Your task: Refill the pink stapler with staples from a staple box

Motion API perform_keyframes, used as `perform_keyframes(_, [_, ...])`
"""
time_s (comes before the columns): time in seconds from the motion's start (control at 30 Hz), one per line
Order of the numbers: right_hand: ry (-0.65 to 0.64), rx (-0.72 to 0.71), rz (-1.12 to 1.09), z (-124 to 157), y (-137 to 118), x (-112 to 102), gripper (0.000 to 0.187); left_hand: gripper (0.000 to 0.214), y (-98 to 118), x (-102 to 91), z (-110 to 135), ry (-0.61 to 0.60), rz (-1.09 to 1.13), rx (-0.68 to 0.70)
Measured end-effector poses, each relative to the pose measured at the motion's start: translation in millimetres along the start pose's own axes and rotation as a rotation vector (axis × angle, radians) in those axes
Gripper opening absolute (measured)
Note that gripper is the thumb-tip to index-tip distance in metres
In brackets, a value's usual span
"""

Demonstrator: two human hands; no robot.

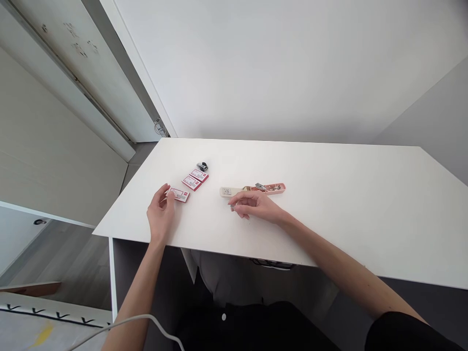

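Observation:
My left hand (161, 212) rests on the white table (329, 204), its fingers curled against a small red and white box (179, 195). My right hand (254, 205) is pinched on a tiny grey thing near its fingertips, too small to name. Just beyond that hand lies an open pink stapler (256, 188) with a cream-coloured end and metal parts showing inside. Two more red and white boxes (195, 179) lie side by side behind the first, and a small black and silver object (202, 166) sits behind them.
The table stands against a white wall. Its left edge drops to a grey floor by a door frame (109, 97). A white cable (146, 321) runs across my lap at the bottom.

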State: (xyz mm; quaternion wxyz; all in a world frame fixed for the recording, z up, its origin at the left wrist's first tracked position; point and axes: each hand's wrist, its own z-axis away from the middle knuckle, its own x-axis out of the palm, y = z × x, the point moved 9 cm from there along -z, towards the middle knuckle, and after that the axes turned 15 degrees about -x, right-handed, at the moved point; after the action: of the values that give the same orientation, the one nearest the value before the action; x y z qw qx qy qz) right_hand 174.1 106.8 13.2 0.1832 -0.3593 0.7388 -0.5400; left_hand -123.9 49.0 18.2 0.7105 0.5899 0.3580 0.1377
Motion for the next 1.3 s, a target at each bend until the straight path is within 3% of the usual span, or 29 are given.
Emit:
perform_keyframes(0.17, [0.041, -0.030, -0.102, 0.1, -2.8, -9.8, 0.025, 0.045, 5.2, -0.1, 4.7, 0.056, -0.050, 0.085])
perform_keyframes(0.33, [0.241, -0.101, -0.167, 0.7, -11.1, -47.0, 0.028, 0.030, 34.3, 9.1, 29.6, 0.088, -0.175, 0.393])
perform_keyframes(0.47, [0.464, -0.162, -0.111, 7.2, -19.8, -83.2, 0.035, 0.034, 53.5, 56.3, 66.1, -0.141, -0.262, 0.636])
perform_keyframes(0.6, [0.618, -0.180, -0.054, 13.6, -21.8, -102.7, 0.030, 0.043, 58.2, 109.7, 102.8, -0.437, -0.340, 0.749])
perform_keyframes(0.77, [0.674, -0.151, 0.212, 18.1, -25.7, -106.5, 0.036, 0.052, 54.6, 131.1, 115.6, -0.425, -0.566, 0.867])
perform_keyframes(1.0, [0.744, -0.220, 0.508, 25.7, -38.0, -106.5, 0.041, 0.051, 45.5, 132.9, 111.5, -0.356, -0.712, 0.901])
perform_keyframes(1.1, [0.709, -0.248, 0.600, 25.4, -39.6, -106.5, 0.044, 0.051, 43.3, 134.5, 110.3, -0.365, -0.731, 0.875])
perform_keyframes(1.3, [0.574, -0.282, 0.783, 22.8, -38.2, -104.0, 0.030, 0.050, 37.7, 135.2, 105.2, -0.368, -0.772, 0.804])
